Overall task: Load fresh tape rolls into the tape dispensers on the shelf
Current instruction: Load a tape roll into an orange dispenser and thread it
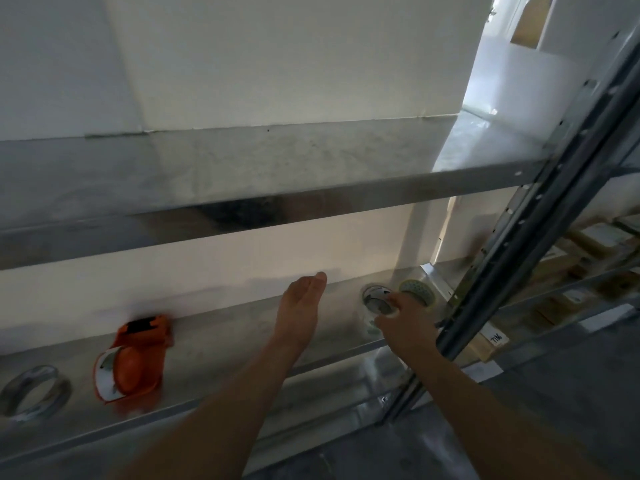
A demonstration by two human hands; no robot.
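Well, my right hand (pixel 405 323) pinched a clear tape roll (pixel 376 300). My left hand (pixel 301 303) hung flat, fingers straight and empty, orange dispenser (pixel 135 360) well left of them.

The shelf (pixel 221 337) under my arms is bare sheet metal, dull grey and mottled. The front lip (pixel 311 209) of the level above is shinier and throws back a blurred reflection. The tape dispenser (pixel 133 362) is smooth orange plastic with a matt black part at its far end. The clear tape roll (pixel 377 301) that my right hand (pixel 408 327) pinches looks like glossy film, the yellowish roll (pixel 417 289) beside it duller. The upright (pixel 540 230) is perforated metal; the boxes (pixel 588 251) beyond look like plain cardboard.
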